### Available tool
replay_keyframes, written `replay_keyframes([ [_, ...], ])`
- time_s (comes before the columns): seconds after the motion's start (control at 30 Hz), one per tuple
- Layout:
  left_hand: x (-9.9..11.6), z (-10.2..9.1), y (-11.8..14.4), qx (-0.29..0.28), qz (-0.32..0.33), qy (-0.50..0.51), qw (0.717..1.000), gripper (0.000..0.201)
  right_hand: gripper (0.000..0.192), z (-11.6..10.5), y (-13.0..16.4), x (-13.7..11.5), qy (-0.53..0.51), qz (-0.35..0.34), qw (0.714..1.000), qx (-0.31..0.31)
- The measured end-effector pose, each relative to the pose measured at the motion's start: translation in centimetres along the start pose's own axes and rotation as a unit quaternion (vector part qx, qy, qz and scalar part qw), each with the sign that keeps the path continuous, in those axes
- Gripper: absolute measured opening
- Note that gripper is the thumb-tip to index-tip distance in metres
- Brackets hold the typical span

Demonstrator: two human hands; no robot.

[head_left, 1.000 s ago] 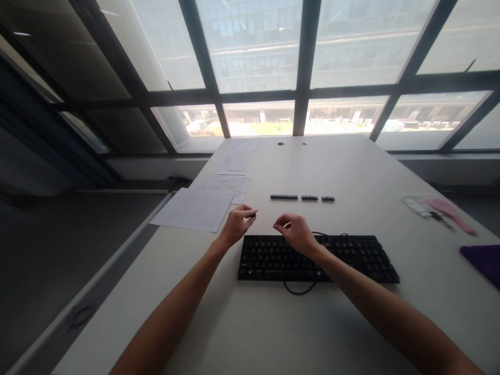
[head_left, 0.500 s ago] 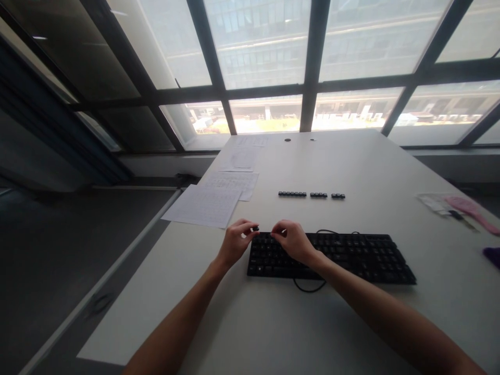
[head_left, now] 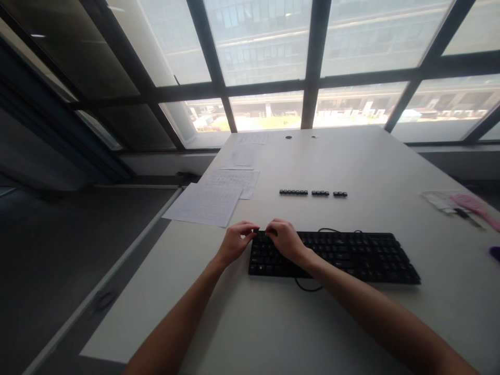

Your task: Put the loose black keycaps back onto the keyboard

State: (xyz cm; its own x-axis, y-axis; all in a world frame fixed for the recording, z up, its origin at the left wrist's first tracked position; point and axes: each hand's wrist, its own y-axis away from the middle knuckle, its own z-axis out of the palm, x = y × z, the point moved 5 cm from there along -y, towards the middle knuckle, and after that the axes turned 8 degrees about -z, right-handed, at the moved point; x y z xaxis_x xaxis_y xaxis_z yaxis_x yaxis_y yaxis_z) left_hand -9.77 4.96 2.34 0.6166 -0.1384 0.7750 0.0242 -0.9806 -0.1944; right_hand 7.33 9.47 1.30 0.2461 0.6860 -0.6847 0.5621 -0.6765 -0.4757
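Window light falls across the worktop (head_left: 351, 166); my left hand (head_left: 234, 244) and right hand (head_left: 284, 240) meet at the keyboard (head_left: 351, 252)'s left end, fingers pinched together, on what I cannot tell. Beyond them lies a keycap row (head_left: 312, 192).

Both arms are bare from the frame's lower edge to the wrists, with no sleeves showing. The left hand (head_left: 234, 242) and right hand (head_left: 284, 238) wear nothing.

**Papers, loose keycaps and a pink tool**

Printed sheets (head_left: 203, 204) lay at the surface's (head_left: 351, 161) left edge. A row of black keycaps (head_left: 312, 193) sat mid-surface. Far right lay what looked like a pink brush (head_left: 474, 205).
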Motion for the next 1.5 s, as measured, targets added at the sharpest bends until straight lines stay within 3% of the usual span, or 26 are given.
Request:
replay_keyframes([
  [0.33, -0.7, 0.5, -0.2, -0.030, -0.020, 0.021, 0.999, 0.018, 0.020, 0.5, 0.1, -0.1, 0.050, -0.046, 0.997, -0.033],
  [0.57, -0.2, 0.8, 0.0, 0.004, -0.070, 0.019, 0.997, 0.017, 0.020, 0.5, 0.2, -0.3, 0.066, -0.045, 0.996, -0.047],
  [0.8, -0.7, 1.1, 0.4, 0.016, -0.135, 0.083, 0.987, 0.026, 0.022, 0.3, 0.5, -1.1, 0.115, -0.039, 0.989, -0.086],
  [0.93, -0.7, 1.0, 0.3, 0.024, -0.118, 0.072, 0.990, 0.023, 0.023, 0.2, 0.7, -1.4, 0.120, -0.034, 0.988, -0.094],
  [1.2, -0.8, -0.5, -0.1, 0.051, -0.066, 0.067, 0.994, 0.023, 0.019, 0.2, 1.3, -1.4, 0.104, -0.041, 0.993, -0.048],
  [1.5, -0.1, -0.4, 0.2, 0.014, 0.015, -0.031, 0.999, 0.016, 0.017, 0.2, 1.3, -1.4, 0.115, -0.041, 0.991, -0.057],
])
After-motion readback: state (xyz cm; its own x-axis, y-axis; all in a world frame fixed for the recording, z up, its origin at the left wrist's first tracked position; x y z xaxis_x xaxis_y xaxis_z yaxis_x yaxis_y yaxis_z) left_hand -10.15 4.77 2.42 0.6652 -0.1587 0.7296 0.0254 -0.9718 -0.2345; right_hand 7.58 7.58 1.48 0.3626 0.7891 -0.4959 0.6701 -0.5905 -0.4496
